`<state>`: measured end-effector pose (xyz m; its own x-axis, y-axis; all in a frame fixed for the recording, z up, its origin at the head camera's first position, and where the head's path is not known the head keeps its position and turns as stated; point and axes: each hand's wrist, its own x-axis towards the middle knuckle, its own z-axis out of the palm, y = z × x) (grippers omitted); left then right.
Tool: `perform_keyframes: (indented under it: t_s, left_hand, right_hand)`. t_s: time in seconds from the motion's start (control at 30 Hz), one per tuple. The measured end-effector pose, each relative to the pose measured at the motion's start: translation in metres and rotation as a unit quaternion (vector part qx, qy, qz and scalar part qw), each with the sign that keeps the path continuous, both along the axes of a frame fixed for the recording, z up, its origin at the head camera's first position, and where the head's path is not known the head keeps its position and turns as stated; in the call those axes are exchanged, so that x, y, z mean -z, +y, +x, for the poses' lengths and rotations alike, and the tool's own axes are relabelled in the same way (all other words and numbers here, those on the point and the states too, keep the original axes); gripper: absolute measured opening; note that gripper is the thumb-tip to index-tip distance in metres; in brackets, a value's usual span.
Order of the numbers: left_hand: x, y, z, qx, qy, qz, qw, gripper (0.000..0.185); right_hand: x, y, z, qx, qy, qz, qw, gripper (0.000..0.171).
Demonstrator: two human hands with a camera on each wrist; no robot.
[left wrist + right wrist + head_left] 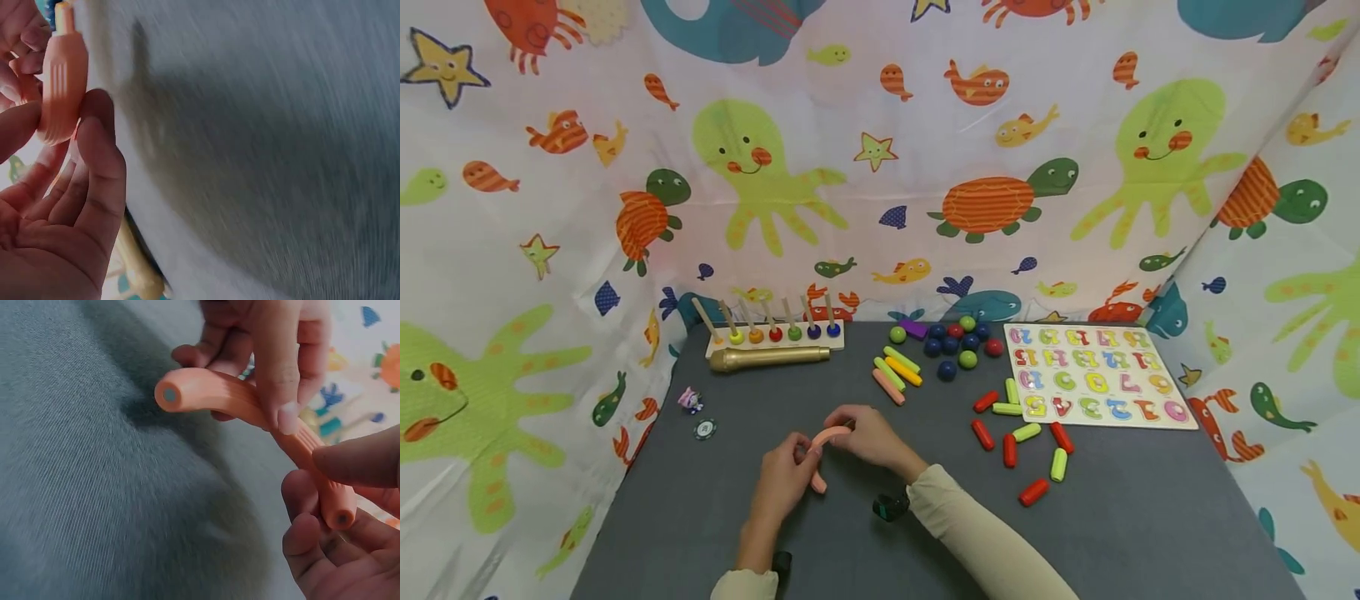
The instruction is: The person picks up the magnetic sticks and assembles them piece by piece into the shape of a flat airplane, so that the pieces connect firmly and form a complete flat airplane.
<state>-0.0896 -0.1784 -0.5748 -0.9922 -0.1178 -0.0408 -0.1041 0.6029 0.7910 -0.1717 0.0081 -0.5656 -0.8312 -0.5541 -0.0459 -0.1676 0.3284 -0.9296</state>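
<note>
- So, head view first: both hands meet over the middle of the dark grey table [1150, 517], and between them they hold a bent peach-coloured rod [822, 450]. The left hand [786, 479] pinches its lower end, the right hand [871, 435] curls around the upper end, and the rod arcs between the two, lifted a bit off the cloth.
- Same view, the other stuff: a wooden peg board with coloured rings [775, 333] sits at the far left edge, a gold cylinder [769, 357] lies just in front of it, a bundle of coloured sticks [895, 373] is near the centre, a cluster of balls [958, 342] is just right of that, and a number puzzle board [1093, 373] is at the far right. Red and green pegs [1026, 442] lie scattered in front of the puzzle. A small toy figure [689, 400] and a round token [704, 429] sit near the left edge.
- Left wrist view: thumb and fingertips [94, 125] of the left hand nip one end of the peach rod [62, 81]; the palm faces the camera. The table behind is blurry.
- Right wrist view: the right hand's fingers [278, 375] clamp the rod [231, 397] from above near its bend, while the left hand's fingers [312, 531] wrap the lower end. The rod is clearly curved, with a grey core showing at both cut ends.
</note>
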Motion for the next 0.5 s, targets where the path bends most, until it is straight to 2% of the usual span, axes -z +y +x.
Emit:
perform_keyframes:
  t_s: [0.2,0.4,0.5]
  left_hand:
    - [0.008,-0.032,-0.001,-0.020,-0.033,-0.048,0.9981,0.015]
    - [0.012,-0.065,-0.002,-0.066,-0.058,-0.094,0.9917,0.019]
    - [0.011,-0.078,-0.001,-0.080,-0.065,-0.102,0.9894,0.021]
  right_hand:
    - [0.014,-0.040,-0.009,-0.022,0.002,0.032,0.999,0.021]
    - [0.017,-0.077,-0.016,-0.034,0.048,0.078,0.995,0.022]
    - [0.016,-0.095,-0.017,-0.034,0.073,0.091,0.993,0.020]
